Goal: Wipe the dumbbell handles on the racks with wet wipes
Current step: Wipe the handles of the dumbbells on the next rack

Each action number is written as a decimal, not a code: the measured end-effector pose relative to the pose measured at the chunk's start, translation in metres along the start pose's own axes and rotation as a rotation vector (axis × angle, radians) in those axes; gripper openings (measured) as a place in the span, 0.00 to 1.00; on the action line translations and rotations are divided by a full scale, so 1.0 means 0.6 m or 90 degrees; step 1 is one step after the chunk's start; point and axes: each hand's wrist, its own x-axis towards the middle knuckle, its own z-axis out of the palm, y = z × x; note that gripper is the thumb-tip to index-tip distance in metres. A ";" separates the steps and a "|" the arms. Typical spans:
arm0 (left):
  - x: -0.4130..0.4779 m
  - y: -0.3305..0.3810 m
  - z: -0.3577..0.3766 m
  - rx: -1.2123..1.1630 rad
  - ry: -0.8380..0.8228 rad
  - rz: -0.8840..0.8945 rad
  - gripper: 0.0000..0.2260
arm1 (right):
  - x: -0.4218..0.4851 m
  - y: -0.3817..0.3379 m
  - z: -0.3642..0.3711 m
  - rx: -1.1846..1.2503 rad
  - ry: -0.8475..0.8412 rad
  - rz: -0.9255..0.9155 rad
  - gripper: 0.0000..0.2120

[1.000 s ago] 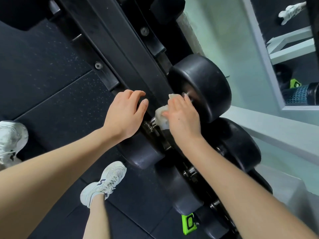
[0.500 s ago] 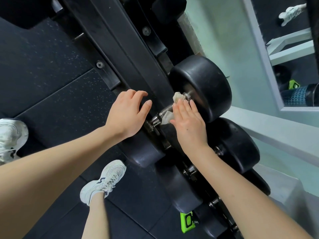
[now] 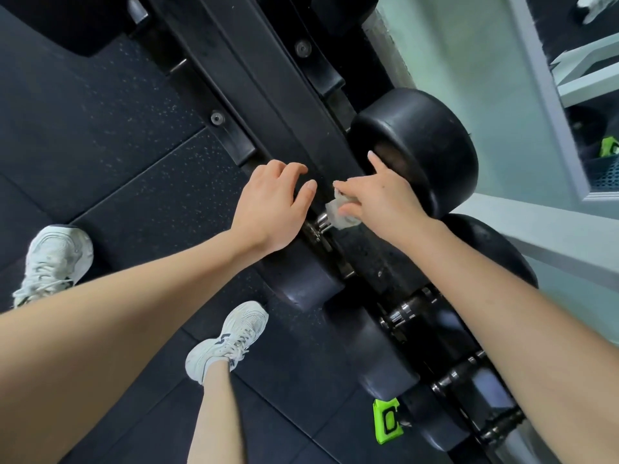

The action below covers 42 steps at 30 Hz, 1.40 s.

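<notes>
Gripping a bunched wet wipe (image 3: 341, 214) against the chrome dumbbell handle (image 3: 322, 224) on the dumbbell rack (image 3: 254, 72), the right hand (image 3: 382, 199) sat just beside the big rear head (image 3: 418, 145). The left hand (image 3: 271, 205), fingers loosely bent and holding nothing, rested on the rack's front rail. Three more handles (image 3: 408, 311) lay along the rack. One green tag (image 3: 387, 420) hung at its front, two white sneakers (image 3: 231, 339) stood on open rubber floor (image 3: 117, 145) before it, and the wall (image 3: 452, 45) was close behind.
</notes>
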 end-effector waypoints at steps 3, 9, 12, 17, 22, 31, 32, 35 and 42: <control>-0.002 0.000 0.002 0.006 0.009 0.000 0.18 | -0.004 -0.038 0.015 0.010 -0.001 -0.031 0.17; -0.002 0.001 0.002 -0.002 0.003 -0.007 0.18 | -0.029 -0.051 0.072 0.154 0.106 -0.128 0.22; -0.002 0.001 -0.001 0.005 0.000 -0.007 0.18 | -0.067 -0.051 0.067 0.383 0.195 0.032 0.17; -0.003 0.002 -0.001 0.013 -0.003 -0.013 0.18 | -0.139 -0.052 0.036 0.830 0.318 0.363 0.11; -0.002 0.002 0.001 0.024 0.006 -0.007 0.16 | -0.111 -0.058 0.040 1.139 0.195 0.484 0.05; 0.000 0.004 0.002 0.019 0.010 0.000 0.17 | -0.036 -0.102 0.083 0.951 0.376 0.864 0.26; 0.000 0.003 0.003 0.020 0.009 0.000 0.16 | -0.039 -0.105 0.080 0.895 0.352 0.887 0.29; -0.001 0.004 0.003 0.025 0.006 0.000 0.16 | -0.042 -0.106 0.073 0.880 0.342 0.876 0.24; -0.001 0.003 0.002 -0.003 -0.015 0.006 0.23 | -0.004 -0.141 0.067 1.023 0.380 0.794 0.10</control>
